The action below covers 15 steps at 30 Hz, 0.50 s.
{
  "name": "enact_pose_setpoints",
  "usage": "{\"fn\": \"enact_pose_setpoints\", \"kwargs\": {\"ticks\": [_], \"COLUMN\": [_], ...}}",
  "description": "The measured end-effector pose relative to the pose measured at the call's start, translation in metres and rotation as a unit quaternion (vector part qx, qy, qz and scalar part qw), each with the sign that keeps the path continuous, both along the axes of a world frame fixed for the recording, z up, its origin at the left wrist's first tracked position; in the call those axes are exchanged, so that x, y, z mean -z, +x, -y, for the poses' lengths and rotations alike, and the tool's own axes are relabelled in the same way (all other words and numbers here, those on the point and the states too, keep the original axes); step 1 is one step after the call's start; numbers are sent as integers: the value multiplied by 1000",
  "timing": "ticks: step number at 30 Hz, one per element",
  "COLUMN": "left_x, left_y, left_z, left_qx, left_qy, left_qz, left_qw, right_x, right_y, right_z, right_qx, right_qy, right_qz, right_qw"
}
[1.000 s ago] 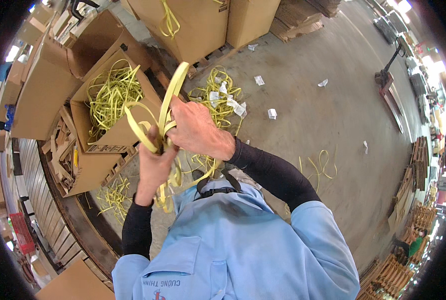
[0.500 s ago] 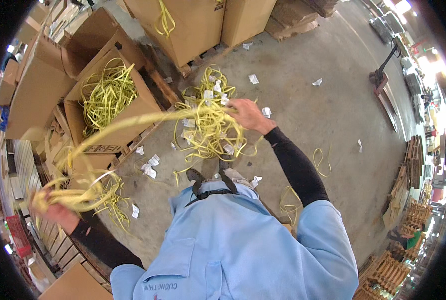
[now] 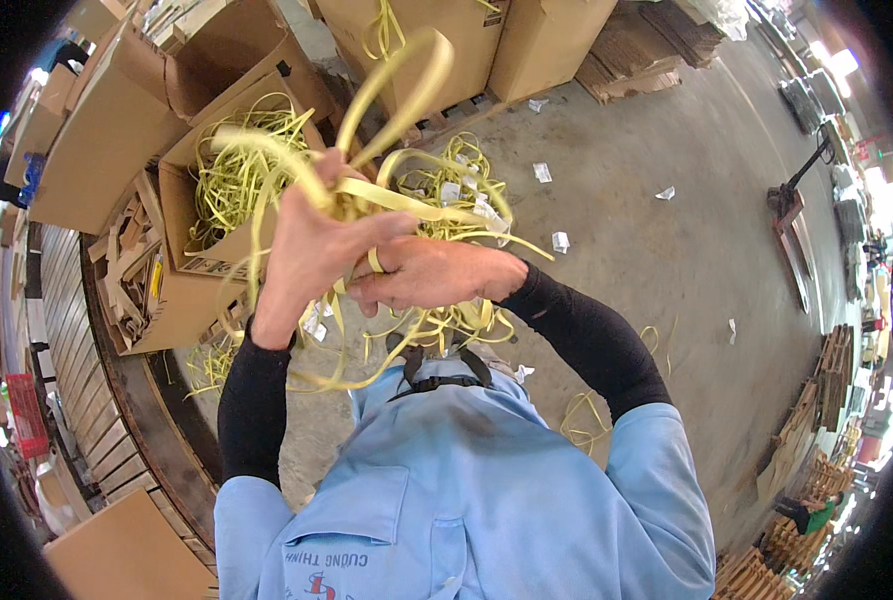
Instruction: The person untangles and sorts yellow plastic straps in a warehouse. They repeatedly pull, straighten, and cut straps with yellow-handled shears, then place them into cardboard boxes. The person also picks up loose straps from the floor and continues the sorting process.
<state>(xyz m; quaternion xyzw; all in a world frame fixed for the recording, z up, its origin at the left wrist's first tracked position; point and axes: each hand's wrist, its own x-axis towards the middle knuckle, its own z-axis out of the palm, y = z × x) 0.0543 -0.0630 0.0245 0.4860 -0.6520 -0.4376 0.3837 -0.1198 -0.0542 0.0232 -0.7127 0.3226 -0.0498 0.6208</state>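
My left hand (image 3: 312, 235) is raised in front of my chest, its fingers wrapped round loose loops of yellow plastic strapping (image 3: 402, 200). Close against it, my right hand (image 3: 437, 275) has curled fingers with a yellow strap passing between them. Loops stick up and out from the hands, slightly blurred by motion, and some ends hang below. Beyond the hands, a tangled pile of yellow strapping (image 3: 467, 155) with white paper labels lies on the floor, partly covered by my hands. An open cardboard box (image 3: 182, 155) at the left holds more of the same strapping.
Tall cardboard boxes (image 3: 547, 45) stand on pallets at the back, beside stacked flat cardboard (image 3: 632, 55). A slatted roller conveyor (image 3: 77, 370) curves along the left. At the far right is a pallet jack (image 3: 792, 220). Paper scraps (image 3: 542, 172) litter the concrete floor.
My left hand has swung from the far left to the middle with its strapping, meeting my right hand. My right hand has come up from the pile and moved left.
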Motion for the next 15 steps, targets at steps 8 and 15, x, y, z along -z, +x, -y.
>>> {"fn": "enact_pose_setpoints", "kwargs": {"ticks": [8,15], "left_x": [7,36], "left_y": [0,12], "left_z": [10,11], "left_qx": [82,90], "left_qy": [67,200], "left_qz": [184,-126], "left_qw": [977,967], "right_x": [20,35], "right_y": [-6,-5], "right_z": [-2,-13], "right_qx": [5,83], "right_qy": [-121,-247], "right_qz": [22,26], "right_qw": [992,965]}}
